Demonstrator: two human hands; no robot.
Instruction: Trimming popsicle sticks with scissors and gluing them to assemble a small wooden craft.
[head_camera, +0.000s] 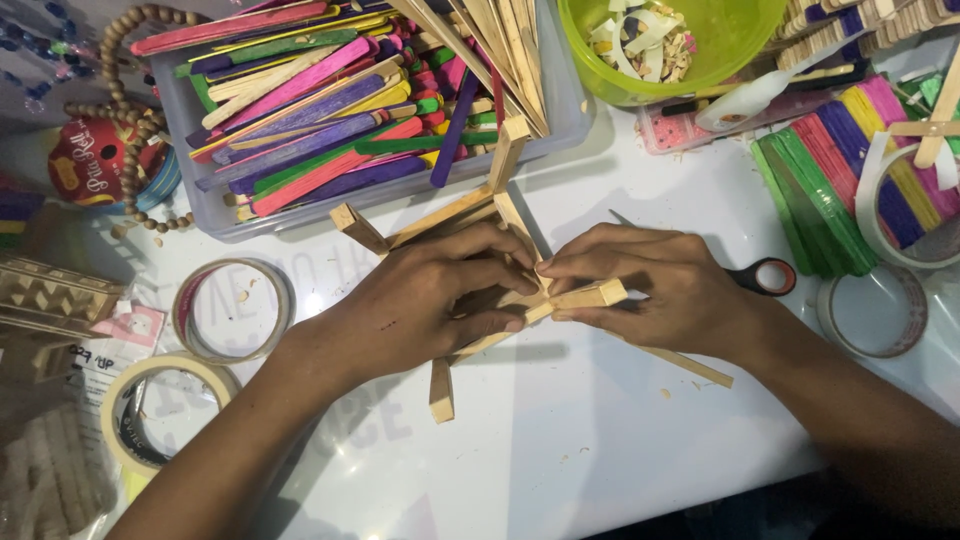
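Crowding the white surface (600, 440) are a clear bin of coloured sticks (330, 110), a green bowl (740, 40), tape rolls (232, 310) and scissors (765, 277) half hidden behind the right hand (660, 290). Both the left hand (430, 300) and the right pinch the wooden stick frame (500, 260) at its centre, each grip narrow and closed on the frame.

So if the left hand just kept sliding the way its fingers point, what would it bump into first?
Almost at once, the right hand: the left hand points rightward across the wooden stick frame, and their fingertips nearly touch over its centre.
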